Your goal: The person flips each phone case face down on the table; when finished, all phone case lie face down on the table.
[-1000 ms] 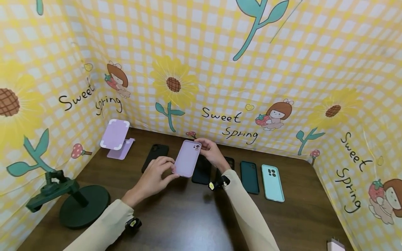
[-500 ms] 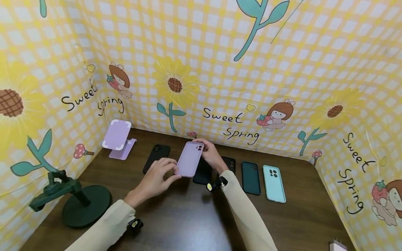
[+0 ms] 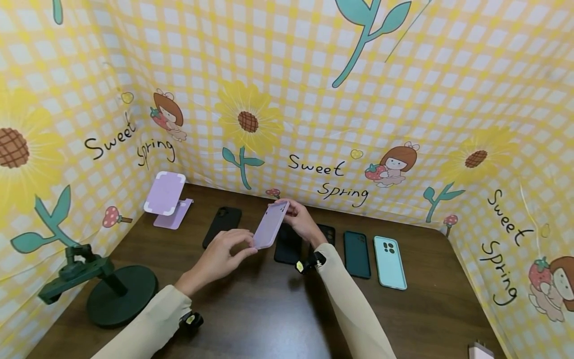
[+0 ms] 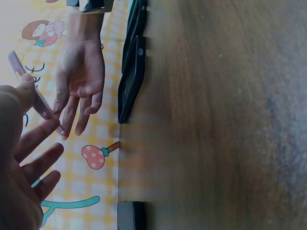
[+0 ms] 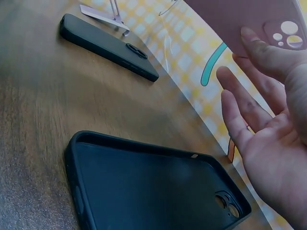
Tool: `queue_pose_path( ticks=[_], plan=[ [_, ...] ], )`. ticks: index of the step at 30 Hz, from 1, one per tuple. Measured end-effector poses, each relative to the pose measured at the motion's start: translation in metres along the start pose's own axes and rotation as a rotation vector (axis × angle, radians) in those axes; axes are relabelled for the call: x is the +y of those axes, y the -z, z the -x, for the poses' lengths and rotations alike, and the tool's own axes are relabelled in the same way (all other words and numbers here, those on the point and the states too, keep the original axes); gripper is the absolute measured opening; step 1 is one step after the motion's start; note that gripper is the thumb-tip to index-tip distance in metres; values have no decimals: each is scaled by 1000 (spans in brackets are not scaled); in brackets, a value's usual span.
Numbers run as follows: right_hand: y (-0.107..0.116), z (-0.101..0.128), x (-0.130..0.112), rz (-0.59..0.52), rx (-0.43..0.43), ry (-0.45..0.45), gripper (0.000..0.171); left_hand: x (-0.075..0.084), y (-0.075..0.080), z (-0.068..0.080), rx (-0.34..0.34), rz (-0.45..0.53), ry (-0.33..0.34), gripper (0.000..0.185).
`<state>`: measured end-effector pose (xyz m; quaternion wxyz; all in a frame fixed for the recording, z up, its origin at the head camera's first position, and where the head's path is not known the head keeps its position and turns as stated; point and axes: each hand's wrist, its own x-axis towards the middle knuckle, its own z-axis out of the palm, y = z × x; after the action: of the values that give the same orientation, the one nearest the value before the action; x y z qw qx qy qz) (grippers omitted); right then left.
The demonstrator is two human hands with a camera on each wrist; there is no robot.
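Note:
A lilac phone case (image 3: 270, 227) is held in the air, tilted, its hollow inner side partly showing in the head view. My left hand (image 3: 219, 255) pinches its lower left corner between thumb and fingers. At the upper right end, my right hand (image 3: 304, 223) grips it near the camera cutouts; in the right wrist view the thumb lies on the outer back (image 5: 220, 14). Beneath the right hand lies a black phone case (image 5: 148, 187), hollow side up. Left of it is another black phone case (image 3: 222, 223), back side up in the right wrist view.
Farther right on the wooden table lie another black case (image 3: 329, 233), a dark teal case (image 3: 357, 254) and a mint case (image 3: 390, 262). A lilac folding stand (image 3: 165, 193), a dark green round-based stand (image 3: 121, 296) and a charger plug (image 3: 480, 351) stand around. Patterned cloth walls enclose the table.
The lilac case has turned in my hands, so its inner side shows narrower and its side edge shows more. Both hands stay at nearly the same place.

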<state>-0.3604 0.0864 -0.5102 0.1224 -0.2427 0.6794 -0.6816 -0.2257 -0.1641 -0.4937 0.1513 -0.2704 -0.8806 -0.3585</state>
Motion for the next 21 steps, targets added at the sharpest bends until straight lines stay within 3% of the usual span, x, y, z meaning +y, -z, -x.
queue_pose_path(
  ticks=[5, 13, 17, 21],
  plan=[
    [-1, 0, -1, 19, -14, -20, 38, 2, 1, -2, -10, -21, 17, 23],
    [-3, 4, 1, 59, -40, -69, 38, 2, -1, -1, -55, -30, 34, 83],
    [-3, 5, 3, 25, -59, -74, 40, 3, 0, -3, -78, -41, -12, 97],
    [-2, 3, 1, 10, -72, -72, 42, 4, 1, -9, -103, -82, -77, 95]
  ],
)
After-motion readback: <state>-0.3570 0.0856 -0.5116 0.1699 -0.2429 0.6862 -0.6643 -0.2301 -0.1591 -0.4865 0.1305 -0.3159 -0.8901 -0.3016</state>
